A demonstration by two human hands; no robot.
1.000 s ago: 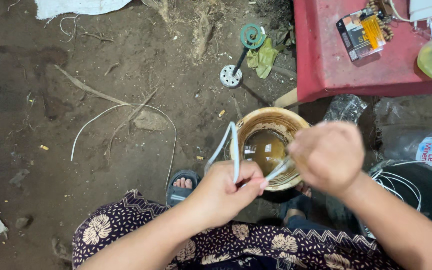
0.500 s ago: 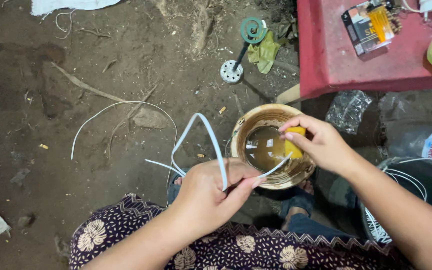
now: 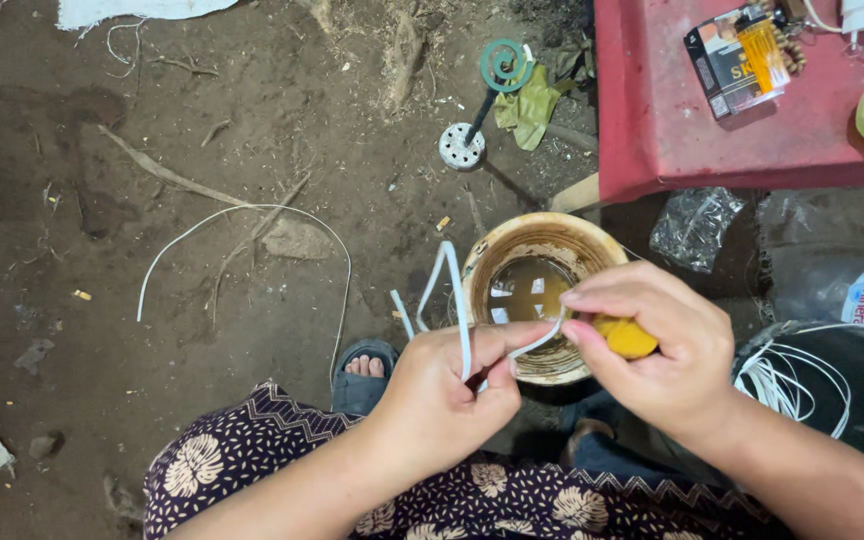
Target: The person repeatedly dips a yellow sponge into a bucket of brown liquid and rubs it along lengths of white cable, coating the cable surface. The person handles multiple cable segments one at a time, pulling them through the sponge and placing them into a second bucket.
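Two hands work one thin white strip [image 3: 457, 300] over a round bowl [image 3: 542, 245] of brown water. The left hand [image 3: 442, 400] pinches the strip tight. The right hand [image 3: 657, 345] squeezes a yellow sponge [image 3: 624, 338] around it. It looks part done: one loop sticks up, and more white strips [image 3: 792, 375] wait in a coil nearby.

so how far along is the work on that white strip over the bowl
Done: a loop of the thin white strip stands above the left hand. In hand: the right hand, holding a yellow piece, pinches it above the round brown bowl. Left: white coils lie unused beside it.
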